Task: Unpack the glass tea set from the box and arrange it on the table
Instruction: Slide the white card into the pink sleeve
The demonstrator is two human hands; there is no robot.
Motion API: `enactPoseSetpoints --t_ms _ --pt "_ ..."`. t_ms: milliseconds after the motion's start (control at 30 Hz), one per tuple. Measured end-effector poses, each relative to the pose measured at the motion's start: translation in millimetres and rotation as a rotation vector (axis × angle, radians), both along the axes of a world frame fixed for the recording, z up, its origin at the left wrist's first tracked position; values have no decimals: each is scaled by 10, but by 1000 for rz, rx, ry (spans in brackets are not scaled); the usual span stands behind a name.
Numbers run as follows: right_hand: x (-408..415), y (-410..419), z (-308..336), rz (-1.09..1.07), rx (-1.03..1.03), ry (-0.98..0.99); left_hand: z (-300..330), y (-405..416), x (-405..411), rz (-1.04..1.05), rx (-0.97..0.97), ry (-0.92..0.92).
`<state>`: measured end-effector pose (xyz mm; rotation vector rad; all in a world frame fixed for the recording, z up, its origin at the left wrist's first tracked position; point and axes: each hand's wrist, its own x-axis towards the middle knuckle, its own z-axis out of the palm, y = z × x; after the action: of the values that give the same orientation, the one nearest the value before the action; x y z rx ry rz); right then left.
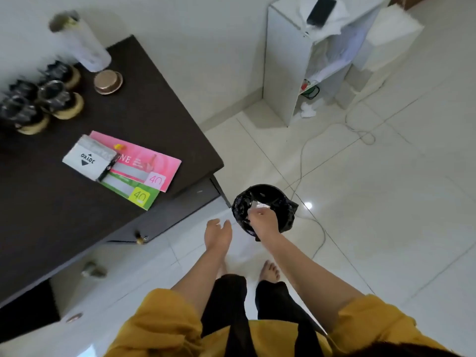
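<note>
Several glass cups (54,95) on round wooden coasters stand at the far left of the dark table (64,215). A tall glass pitcher (85,45) stands behind them, with its round bamboo lid (108,81) lying beside it. My right hand (262,221) hangs over a black-lined waste bin (262,199) on the floor, its fingers curled around a small white scrap. My left hand (217,233) hovers open to the left of the bin, holding nothing.
A white packet (87,161) lies on pink (152,163) and green (134,194) booklets on the table. A white cabinet (286,60) with a phone (320,11) on top stands at the back. A white cable (301,161) trails over the tiled floor. My bare feet are below.
</note>
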<state>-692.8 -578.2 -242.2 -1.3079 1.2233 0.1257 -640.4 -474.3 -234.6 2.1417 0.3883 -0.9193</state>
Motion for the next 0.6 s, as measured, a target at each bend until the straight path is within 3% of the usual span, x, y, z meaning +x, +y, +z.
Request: enactPoseSetpoints --t_ms 367,600 --pt "1229 1566 749 502 -48 -262 588 1709 655 521 46 -461" --pt "1955 2993 912 763 -179 -354 787 3345 1311 635 118 -661"
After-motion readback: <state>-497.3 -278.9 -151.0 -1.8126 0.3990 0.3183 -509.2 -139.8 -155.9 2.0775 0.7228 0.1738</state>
